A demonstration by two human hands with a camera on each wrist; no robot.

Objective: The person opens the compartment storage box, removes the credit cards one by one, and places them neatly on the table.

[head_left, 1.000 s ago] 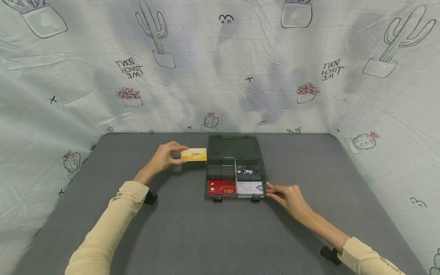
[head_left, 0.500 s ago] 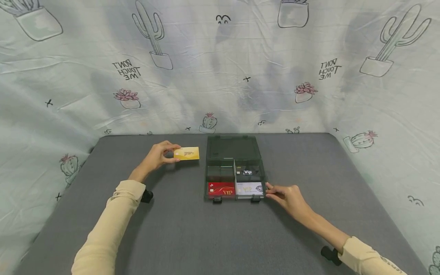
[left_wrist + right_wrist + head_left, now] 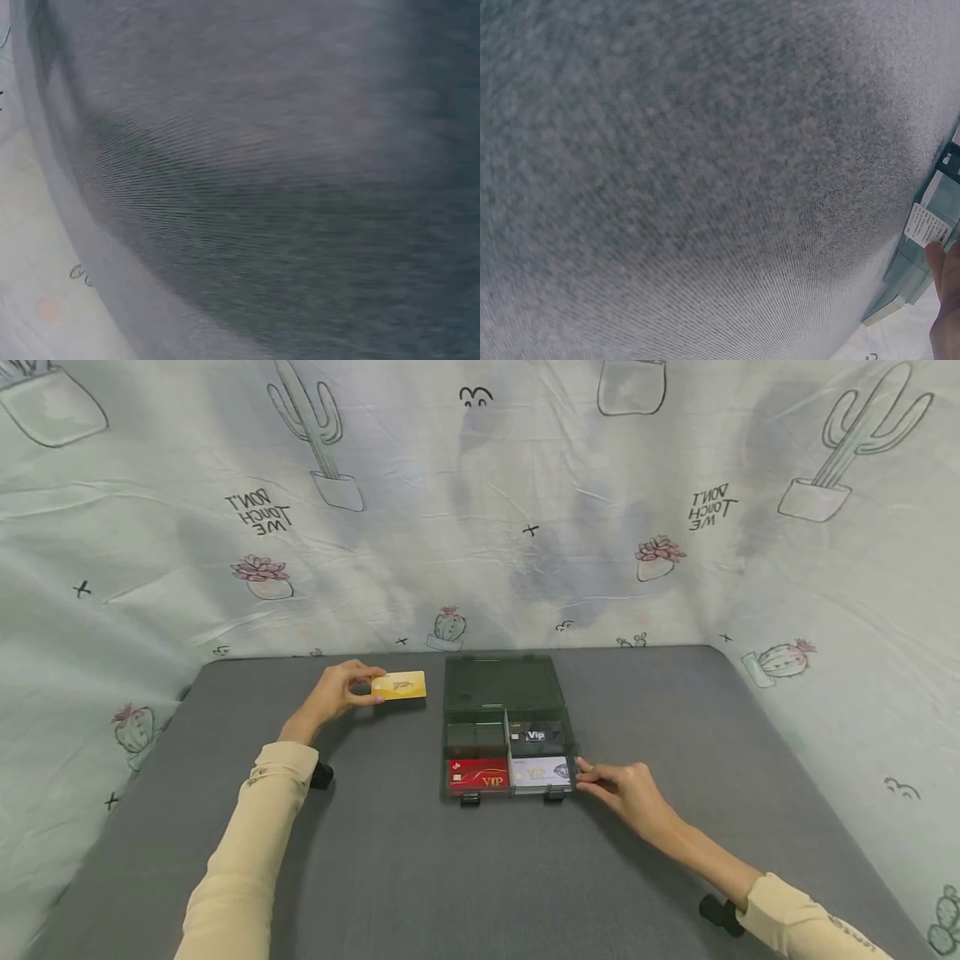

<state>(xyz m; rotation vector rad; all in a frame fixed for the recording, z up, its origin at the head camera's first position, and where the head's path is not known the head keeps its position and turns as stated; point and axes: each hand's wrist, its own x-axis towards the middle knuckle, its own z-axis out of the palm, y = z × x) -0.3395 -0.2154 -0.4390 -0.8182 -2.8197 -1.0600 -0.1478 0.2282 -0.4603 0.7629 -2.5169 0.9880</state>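
With the left hand (image 3: 335, 690), pinches a yellow card (image 3: 401, 685) between thumb and fingers, raised over the grey table (image 3: 405, 868) at nine o'clock from a dark see-through box (image 3: 476, 739). Faces, in compartments of that box with its lid (image 3: 501, 683) open toward twelve, a red VIP card (image 3: 468, 772) at eight, a black VIP card (image 3: 528, 737) at two and a white VIP card (image 3: 536, 771) at four. At four o'clock, touches the box's right wall with extended fingertips of the right hand (image 3: 633, 793), well apart from the left.
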